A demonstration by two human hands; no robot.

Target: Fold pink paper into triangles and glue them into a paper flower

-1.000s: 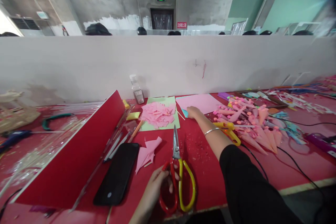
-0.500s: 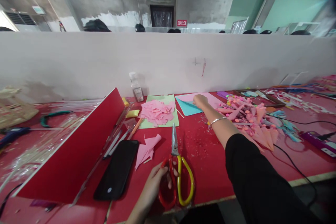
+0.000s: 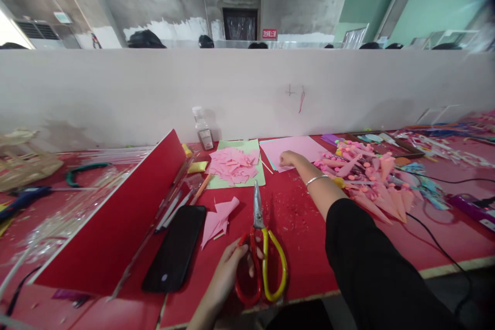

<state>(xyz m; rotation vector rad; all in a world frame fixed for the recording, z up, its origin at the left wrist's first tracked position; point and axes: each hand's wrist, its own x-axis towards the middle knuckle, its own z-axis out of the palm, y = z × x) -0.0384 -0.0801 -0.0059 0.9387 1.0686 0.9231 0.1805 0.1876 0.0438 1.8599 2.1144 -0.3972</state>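
Now the pink paper (image 3: 305, 146) lies flat again by the tabletop's (image 3: 305, 252) far edge, pink side up. The left hand (image 3: 231, 263) holds the scissors (image 3: 258, 219); the right hand (image 3: 286, 159) curls over the paper, maybe pinching, I can't tell.

Left hand (image 3: 234, 262): fingers curled round scissors (image 3: 258, 219) at near end | right hand (image 3: 289, 159): beyond scissors' tip, rightward, fingers bent, grip unclear | right forearm (image 3: 323, 186): stretched forward, right of scissors

Your scissors (image 3: 258, 211), red-and-yellow-handled, blades together, point away from you; the pink sheet (image 3: 305, 146) lies beyond them, rightward.
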